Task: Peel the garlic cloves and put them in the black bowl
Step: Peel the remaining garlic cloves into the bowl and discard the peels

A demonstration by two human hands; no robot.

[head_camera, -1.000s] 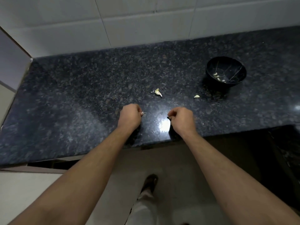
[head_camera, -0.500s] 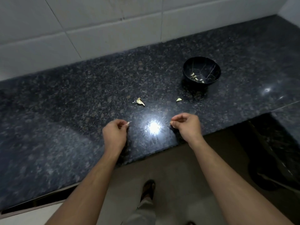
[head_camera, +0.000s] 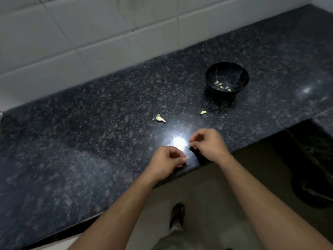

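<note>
The left hand [head_camera: 166, 160] is pinching a pale scrap [head_camera: 187, 157] at its fingertips, grip curled tight over the tabletop's [head_camera: 90, 141] front edge. The right hand [head_camera: 210, 144] is hovering just beside it, fingers curled together; what it is gripping I cannot tell. Two garlic pieces are lying beyond, one [head_camera: 159, 118] left, one [head_camera: 203, 112] near the bowl [head_camera: 227, 69], which is holding peeled cloves [head_camera: 220, 85].

arms [head_camera: 261, 204]: bare, no sleeves | trousers [head_camera: 173, 239]: light | sandal [head_camera: 177, 214]: dark
</note>
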